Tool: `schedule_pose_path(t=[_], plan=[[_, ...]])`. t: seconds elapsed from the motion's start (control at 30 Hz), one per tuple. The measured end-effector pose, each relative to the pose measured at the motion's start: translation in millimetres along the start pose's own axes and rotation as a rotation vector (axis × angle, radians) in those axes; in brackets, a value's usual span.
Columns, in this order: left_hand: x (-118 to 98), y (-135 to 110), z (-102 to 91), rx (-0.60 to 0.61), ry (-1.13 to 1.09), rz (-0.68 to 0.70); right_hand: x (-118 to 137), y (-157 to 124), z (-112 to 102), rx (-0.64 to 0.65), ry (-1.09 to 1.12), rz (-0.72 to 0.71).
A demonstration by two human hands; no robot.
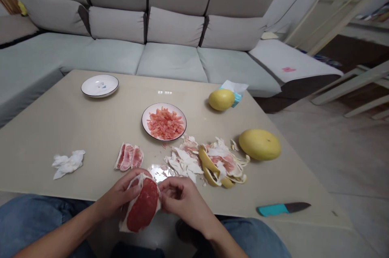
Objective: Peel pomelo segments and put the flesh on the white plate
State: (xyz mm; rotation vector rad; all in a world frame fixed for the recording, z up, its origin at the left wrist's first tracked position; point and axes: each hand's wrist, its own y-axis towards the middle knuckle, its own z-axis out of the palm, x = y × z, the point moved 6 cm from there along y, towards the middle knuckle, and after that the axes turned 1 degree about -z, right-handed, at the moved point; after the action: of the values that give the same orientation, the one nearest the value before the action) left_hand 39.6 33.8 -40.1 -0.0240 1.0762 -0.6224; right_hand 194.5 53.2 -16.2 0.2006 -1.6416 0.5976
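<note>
A large piece of red pomelo (142,208) with white membrane at its edges is held over the table's front edge. My left hand (120,193) is wrapped around its left side. At the right edge, the fingers of my right hand (182,199) pinch the membrane. Just beyond my left hand lie several pomelo segments (130,156), still in pale skin. Farther back, a dark-rimmed plate (145,128) bears a heap of peeled red pulp (165,123). White membrane scraps (184,165) and yellow peel (209,169) are piled to the right of my hands.
Two whole yellow pomelos (221,100) stand on the right, one before a tissue pack (238,90). A knife with a teal handle (273,209) lies near the front right edge. A crumpled tissue (68,163) and another plate (99,86) are on the left; a sofa (170,61) stands behind.
</note>
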Motion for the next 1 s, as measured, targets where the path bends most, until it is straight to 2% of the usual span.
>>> schedule_pose_path(t=[0.13, 0.27, 0.5, 0.6, 0.73, 0.8, 0.87, 1.0], plan=[[0.3, -1.6, -1.4, 0.068, 0.107, 0.005, -2.3, 0.2, 2.6, -0.004, 0.052, 0.031], [3.3, -1.9, -3.7, 0.116, 0.111, 0.042, -11.9, 4.1, 10.2, -0.021, 0.302, 0.119], [2.4, 2.5, -7.8, 0.086, 0.133, 0.147, -23.2, 8.2, 15.7, -0.063, 0.498, 0.165], [-2.1, 3.2, -5.3, 0.09, 0.178, 0.178, -30.1, 8.9, 19.5, -0.084, 0.544, 0.203], [-13.9, -1.3, 4.4, 0.152, 0.332, 0.286, -35.6, 10.0, 22.1, -0.099, 0.615, 0.253], [-15.4, -2.4, 3.5, 0.128, 0.296, 0.279, -30.4, 10.1, 19.3, -0.046, 0.606, 0.239], [-12.9, -1.7, -3.1, 0.051, 0.191, 0.227, -20.5, 9.3, 12.8, 0.013, 0.556, 0.187], [-8.0, -0.3, -13.6, -0.041, 0.134, 0.196, -2.9, 5.3, 2.4, 0.093, 0.375, 0.076]])
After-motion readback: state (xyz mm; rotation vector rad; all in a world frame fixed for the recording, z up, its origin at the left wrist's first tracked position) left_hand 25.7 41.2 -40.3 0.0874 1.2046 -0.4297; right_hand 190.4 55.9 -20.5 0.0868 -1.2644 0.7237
